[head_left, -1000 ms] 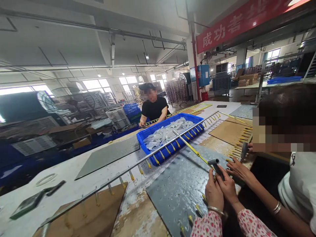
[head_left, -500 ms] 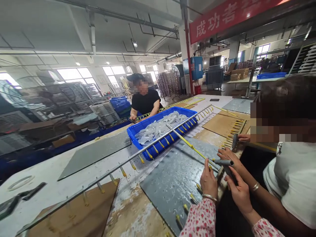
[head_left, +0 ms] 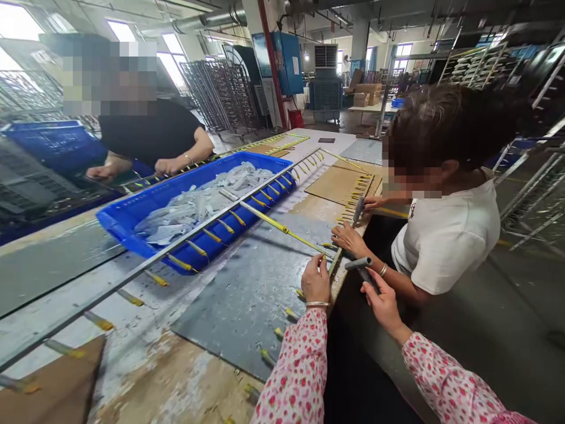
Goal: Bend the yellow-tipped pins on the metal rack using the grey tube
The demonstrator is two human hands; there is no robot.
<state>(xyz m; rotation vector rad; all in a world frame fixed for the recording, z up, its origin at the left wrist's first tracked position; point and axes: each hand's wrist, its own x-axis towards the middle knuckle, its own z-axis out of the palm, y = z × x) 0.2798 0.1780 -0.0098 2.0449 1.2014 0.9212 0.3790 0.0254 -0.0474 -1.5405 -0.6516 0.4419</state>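
Observation:
My left hand is closed at the frame's rail along the table edge, its fingertips pinched on a small yellow-tipped hook piece. My right hand is wrapped round the handle of a grey T-shaped tool, whose tubular head is raised beside the rail. A long metal frame bar with hanging yellow-tipped pieces crosses over a blue basket of clear plastic pieces. A yellow crossbar runs from it toward my left hand. More yellow-tipped pieces lie along the near edge.
A person in a white shirt works close on the right, a hand near my tool. Across the table is a person in a black shirt. Grey mat and brown boards lie on the table.
The view has swung right and nearer the workers. My left hand has moved to the rail and pinches there; the tool in my right hand is now farther from it.

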